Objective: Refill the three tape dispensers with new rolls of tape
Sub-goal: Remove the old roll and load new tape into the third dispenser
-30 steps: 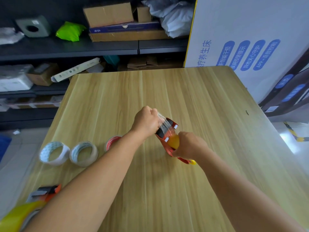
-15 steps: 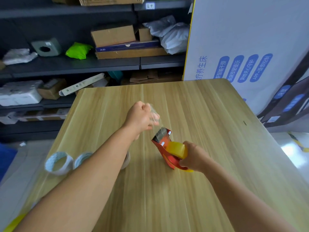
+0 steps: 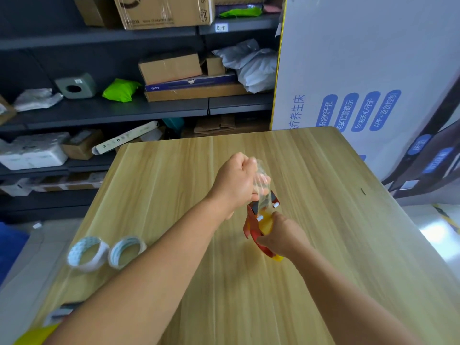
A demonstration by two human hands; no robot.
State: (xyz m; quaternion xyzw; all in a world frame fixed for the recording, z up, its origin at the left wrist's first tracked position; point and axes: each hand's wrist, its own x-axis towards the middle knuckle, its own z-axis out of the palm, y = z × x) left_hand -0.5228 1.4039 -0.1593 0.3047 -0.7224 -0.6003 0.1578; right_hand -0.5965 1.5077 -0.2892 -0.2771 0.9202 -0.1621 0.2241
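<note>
A red tape dispenser [image 3: 254,226] with a yellowish tape roll [image 3: 266,220] in it stands mid-table. My right hand [image 3: 282,236] grips its handle from the near side. My left hand [image 3: 236,181] is just beyond the dispenser's front end and pinches a strip of clear tape [image 3: 261,188] that runs up from the head. Two white tape rolls [image 3: 88,252] [image 3: 127,251] lie side by side at the table's left. A second dispenser [image 3: 59,313], blurred, lies at the near left edge, partly hidden by my left forearm.
The wooden table [image 3: 336,220] ends at dark shelving [image 3: 112,110] loaded with cardboard boxes and bags. A large white printed carton [image 3: 361,70] stands against the table's far right corner. Something yellow [image 3: 34,334] shows at the bottom left corner.
My left hand has come back down close to the dispenser's head, still pinching the clear strip. My head has tilted up, so more shelving shows.
</note>
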